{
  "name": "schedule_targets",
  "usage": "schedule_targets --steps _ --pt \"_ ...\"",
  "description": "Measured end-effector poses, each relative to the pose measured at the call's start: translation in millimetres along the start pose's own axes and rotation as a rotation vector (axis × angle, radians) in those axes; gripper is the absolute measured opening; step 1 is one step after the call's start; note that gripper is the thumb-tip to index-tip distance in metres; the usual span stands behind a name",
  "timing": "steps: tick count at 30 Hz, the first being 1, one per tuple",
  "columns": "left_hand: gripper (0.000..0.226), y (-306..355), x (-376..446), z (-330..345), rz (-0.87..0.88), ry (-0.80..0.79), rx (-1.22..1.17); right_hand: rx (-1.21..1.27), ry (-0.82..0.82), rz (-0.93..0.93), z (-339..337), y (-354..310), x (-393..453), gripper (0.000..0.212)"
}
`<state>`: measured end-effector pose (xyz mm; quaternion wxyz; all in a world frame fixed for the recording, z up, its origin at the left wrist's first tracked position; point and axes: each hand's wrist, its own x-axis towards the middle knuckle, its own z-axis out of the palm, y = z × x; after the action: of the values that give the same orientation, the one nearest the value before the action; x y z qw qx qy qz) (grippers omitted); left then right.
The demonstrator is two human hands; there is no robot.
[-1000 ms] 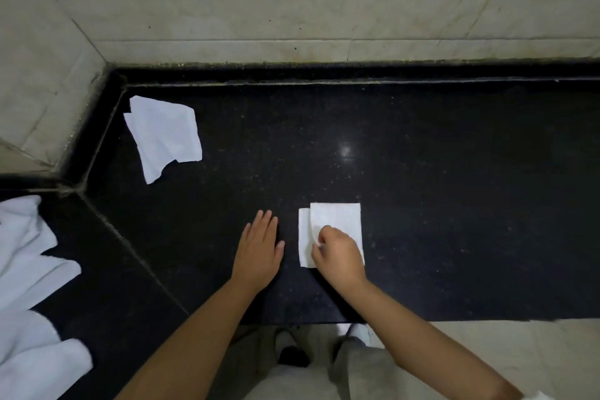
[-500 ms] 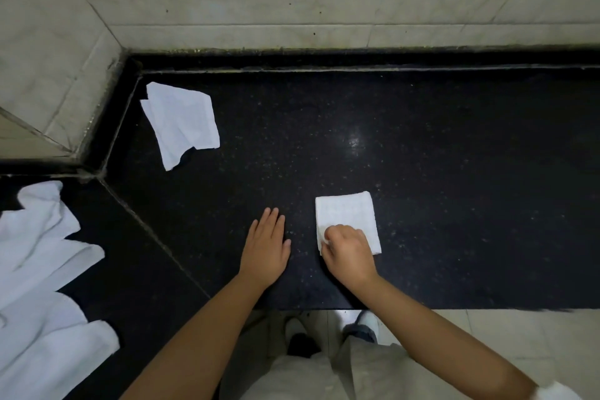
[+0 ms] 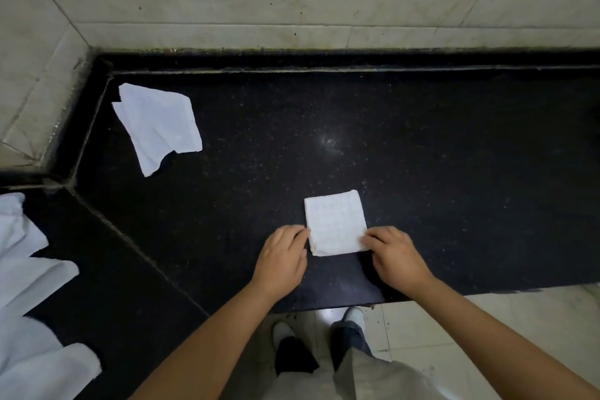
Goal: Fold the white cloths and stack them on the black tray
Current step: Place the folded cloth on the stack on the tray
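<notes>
Folded cloth point(image 3: 336, 221) sits square on worktop point(image 3: 454, 172), betw. both hands: left hand point(image 3: 281, 259) touches its left edge, fingers curled; right hand point(image 3: 396, 256) pinches right corner. Equally near.

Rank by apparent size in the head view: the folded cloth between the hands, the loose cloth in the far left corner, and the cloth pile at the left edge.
1. cloth pile, partly cropped and nearest the camera
2. loose cloth
3. folded cloth

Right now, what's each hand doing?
Left hand: fingers curled, pinching the folded cloth at its left edge.
Right hand: pinching its right edge.
</notes>
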<state>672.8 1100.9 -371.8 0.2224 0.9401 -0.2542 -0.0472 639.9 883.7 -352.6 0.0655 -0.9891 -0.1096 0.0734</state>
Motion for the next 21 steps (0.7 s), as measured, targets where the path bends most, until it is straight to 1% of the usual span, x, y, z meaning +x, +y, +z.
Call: schedule_targets --steps 2,3,4,6,8,9,10,12,13,15,16,17,18,20,21 --pt "0.037 10 7 5 0.114 -0.012 -0.028 -0.045 -0.085 -0.006 3 5 1 0.051" --pt "0.035 16 11 6 0.166 -0.043 -0.023 -0.047 -0.090 -0.020 4 7 3 0.049" --pt "0.034 19 14 7 0.185 -0.114 -0.010 -0.046 -0.079 -0.041 3 8 7 0.044" --pt "0.032 21 20 12 0.157 -0.187 0.058 -0.044 -0.039 -0.092 0 8 17 0.029" --pt "0.034 26 19 9 0.096 -0.228 0.068 -0.019 -0.059 -0.136 -2 8 23 0.011" --pt "0.036 30 18 5 0.069 -0.291 0.079 -0.006 -0.089 -0.144 -2 10 23 0.008" --pt "0.039 35 21 1 0.035 -0.368 0.119 0.028 -0.132 -0.133 -3 11 23 0.011" --pt "0.043 38 24 5 0.009 -0.317 0.225 0.130 -0.104 -0.080 -12 12 18 0.020" --pt "0.039 45 25 4 -0.011 -0.335 0.251 0.160 -0.096 -0.037 -16 15 14 0.024" --pt "0.016 62 26 4 0.053 -0.303 0.303 0.171 -0.085 0.017 -25 26 -1 0.028" --pt "0.014 69 28 11 0.112 -0.281 0.328 0.183 -0.084 0.034 -29 35 -12 0.029" --pt "0.020 78 32 21 0.176 -0.264 0.365 0.203 -0.078 0.051 -32 48 -25 0.029" --pt "0.024 94 36 26 0.191 -0.302 0.364 0.238 -0.066 0.079 -35 65 -41 0.028" --pt "0.027 143 49 32 0.262 -0.283 0.376 0.373 -0.016 0.176 -45 105 -80 0.025" --pt "0.029 172 57 36 0.334 -0.250 0.360 0.441 0.026 0.223 -50 128 -104 0.022"
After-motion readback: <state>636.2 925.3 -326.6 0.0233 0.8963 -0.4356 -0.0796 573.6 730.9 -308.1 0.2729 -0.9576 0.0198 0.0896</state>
